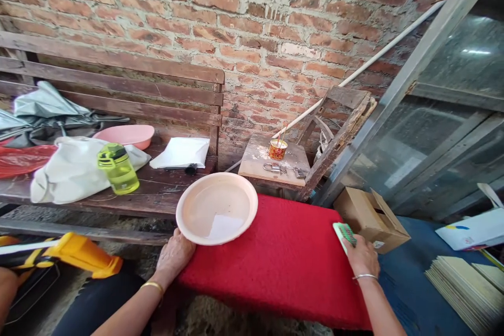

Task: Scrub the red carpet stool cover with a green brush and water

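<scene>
A red cloth point(291, 252) covers the low table in front of me. On its left part stands a round, pale pink basin point(197, 205) with a little water and a white patch at the bottom. My left hand point(176, 253) is at the table's left edge, right by the basin's lower rim; its fingertips are hidden, so I cannot see what they grip. At the cloth's right edge, my right hand point(362, 256) is closed around a scrubbing brush point(343, 236) with a pale back and green bristles, which show upward.
Left, a wooden bench point(165, 189) bears a green water bottle point(120, 170), a white bag point(74, 168) and a pink basin point(134, 135). Behind the cloth, a wooden chair point(252, 165) holds padlocks and a small tin point(277, 149). A cardboard box point(362, 215) stands right.
</scene>
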The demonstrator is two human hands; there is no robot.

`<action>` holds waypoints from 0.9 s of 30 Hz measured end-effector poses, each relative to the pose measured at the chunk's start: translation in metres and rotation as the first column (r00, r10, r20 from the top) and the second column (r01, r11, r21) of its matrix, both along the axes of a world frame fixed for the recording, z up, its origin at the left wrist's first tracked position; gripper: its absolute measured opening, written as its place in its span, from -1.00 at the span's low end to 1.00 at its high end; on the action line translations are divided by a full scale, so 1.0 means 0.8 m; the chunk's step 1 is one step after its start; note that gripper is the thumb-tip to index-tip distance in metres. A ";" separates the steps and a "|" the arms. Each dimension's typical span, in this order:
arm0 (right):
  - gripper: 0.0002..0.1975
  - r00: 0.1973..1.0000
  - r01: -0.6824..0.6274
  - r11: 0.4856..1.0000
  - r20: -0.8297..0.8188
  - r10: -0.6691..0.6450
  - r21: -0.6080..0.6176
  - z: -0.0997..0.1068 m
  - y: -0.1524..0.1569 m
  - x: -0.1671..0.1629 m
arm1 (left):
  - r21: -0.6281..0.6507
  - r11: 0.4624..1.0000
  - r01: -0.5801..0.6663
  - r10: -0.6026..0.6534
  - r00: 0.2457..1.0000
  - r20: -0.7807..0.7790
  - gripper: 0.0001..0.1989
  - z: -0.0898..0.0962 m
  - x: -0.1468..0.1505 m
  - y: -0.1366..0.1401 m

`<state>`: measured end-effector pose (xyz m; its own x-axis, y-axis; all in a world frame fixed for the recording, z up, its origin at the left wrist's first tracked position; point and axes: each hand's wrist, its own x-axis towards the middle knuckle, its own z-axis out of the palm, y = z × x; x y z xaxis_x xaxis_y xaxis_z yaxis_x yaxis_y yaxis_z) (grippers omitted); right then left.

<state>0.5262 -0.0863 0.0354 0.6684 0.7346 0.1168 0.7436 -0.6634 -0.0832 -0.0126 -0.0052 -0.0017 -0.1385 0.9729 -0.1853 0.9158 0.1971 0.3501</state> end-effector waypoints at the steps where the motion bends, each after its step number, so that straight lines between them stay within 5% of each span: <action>1: -0.53 0.998 -0.057 0.998 -0.006 0.057 0.013 -0.004 0.009 -0.019 | 0.005 1.000 -0.001 0.001 1.000 0.000 -0.55 -0.002 -0.001 0.000; 4: -0.61 0.961 -0.273 0.960 -0.029 0.275 0.055 -0.018 0.046 -0.095 | 0.019 1.000 0.015 -0.014 1.000 -0.003 -0.57 -0.006 -0.005 0.001; 9: -0.68 0.785 -0.609 0.787 -0.068 0.616 0.099 -0.033 0.091 -0.233 | 0.005 0.999 0.037 -0.037 0.999 -0.007 -0.57 -0.003 -0.005 0.000; 13: -0.67 0.714 -0.691 0.719 -0.082 0.695 0.080 -0.037 0.105 -0.277 | -0.008 1.000 0.028 -0.029 1.000 -0.002 -0.56 0.006 -0.001 -0.002; 16: -0.65 0.764 -0.639 0.768 -0.070 0.641 0.047 -0.035 0.117 -0.251 | -0.034 0.999 0.021 -0.020 1.000 0.003 -0.55 0.011 0.003 -0.002; 20: -0.64 0.892 -0.451 0.893 -0.028 0.451 0.003 -0.027 0.120 -0.166 | -0.048 0.999 0.016 -0.015 1.000 0.016 -0.55 0.014 0.005 -0.003; 27: -0.45 0.998 -0.050 0.998 0.023 0.051 -0.024 -0.018 0.062 -0.021 | -0.005 1.000 0.006 -0.006 1.000 -0.015 -0.55 0.007 0.006 -0.002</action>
<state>0.5091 -0.0364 0.0213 0.6275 0.7701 0.1148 0.7779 -0.6263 -0.0503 -0.0080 -0.0066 0.0042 -0.1356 0.9728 -0.1878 0.9222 0.1932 0.3351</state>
